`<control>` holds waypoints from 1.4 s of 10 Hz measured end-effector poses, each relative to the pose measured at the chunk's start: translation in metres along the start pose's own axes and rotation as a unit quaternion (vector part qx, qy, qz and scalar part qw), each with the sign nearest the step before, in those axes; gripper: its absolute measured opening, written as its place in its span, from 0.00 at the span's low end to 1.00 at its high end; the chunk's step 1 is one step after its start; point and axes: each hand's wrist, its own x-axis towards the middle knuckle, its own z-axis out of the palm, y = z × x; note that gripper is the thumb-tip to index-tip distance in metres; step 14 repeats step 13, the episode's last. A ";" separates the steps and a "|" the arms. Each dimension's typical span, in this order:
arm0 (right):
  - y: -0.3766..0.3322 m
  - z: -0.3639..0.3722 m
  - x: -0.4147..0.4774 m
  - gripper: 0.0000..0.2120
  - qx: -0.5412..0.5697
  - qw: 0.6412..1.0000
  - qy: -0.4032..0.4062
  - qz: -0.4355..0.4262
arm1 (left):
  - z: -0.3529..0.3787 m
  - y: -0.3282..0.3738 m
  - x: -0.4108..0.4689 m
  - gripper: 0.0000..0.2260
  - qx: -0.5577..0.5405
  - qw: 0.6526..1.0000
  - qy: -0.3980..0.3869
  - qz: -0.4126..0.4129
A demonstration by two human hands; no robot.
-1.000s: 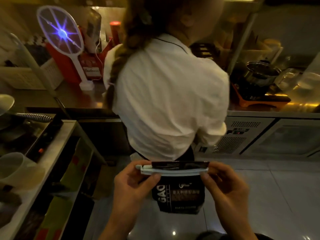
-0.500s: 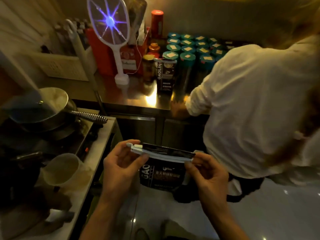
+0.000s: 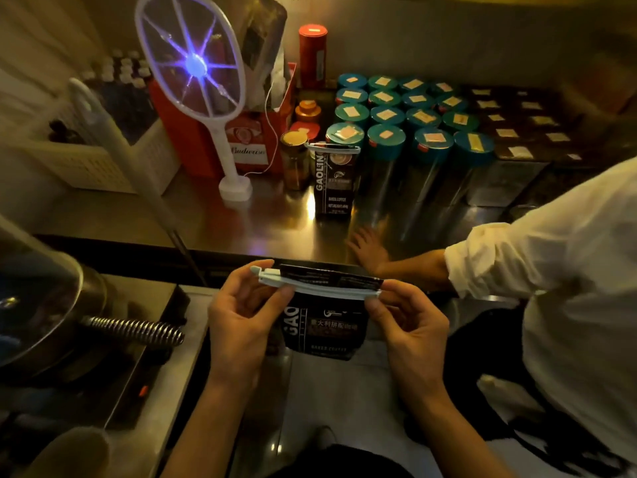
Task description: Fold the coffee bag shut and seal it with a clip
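Note:
A black coffee bag (image 3: 322, 327) hangs in the air in front of me, its top folded over. A long white clip (image 3: 317, 287) lies across the fold. My left hand (image 3: 241, 315) pinches the clip's left end between thumb and fingers. At the right end of the clip and the bag's top corner, my right hand (image 3: 410, 326) does the same. The bag's lower part hangs free between my hands, over the floor.
A second clipped coffee bag (image 3: 332, 181) stands on the steel counter (image 3: 241, 222) beside teal-lidded canisters (image 3: 406, 132). Another person in a white shirt (image 3: 568, 270) leans in from the right, a hand (image 3: 368, 246) on the counter. An electric fly swatter (image 3: 203, 91) and a pot handle (image 3: 134, 331) sit left.
My view has swung from the other person's back down to the counter. The person now stands at the right. My hands have stayed on the clip and bag.

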 end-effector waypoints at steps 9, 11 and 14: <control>0.157 0.055 0.304 0.07 -0.218 0.961 0.008 0.170 | 0.095 -0.148 0.314 0.15 0.069 0.992 -0.012 -0.109; 0.171 0.063 0.338 0.08 -0.221 0.959 0.031 0.177 | 0.108 -0.162 0.353 0.19 0.104 0.987 -0.024 -0.120; 0.169 0.066 0.351 0.14 -0.202 0.960 0.000 0.195 | 0.118 -0.155 0.356 0.30 0.110 0.985 -0.010 -0.134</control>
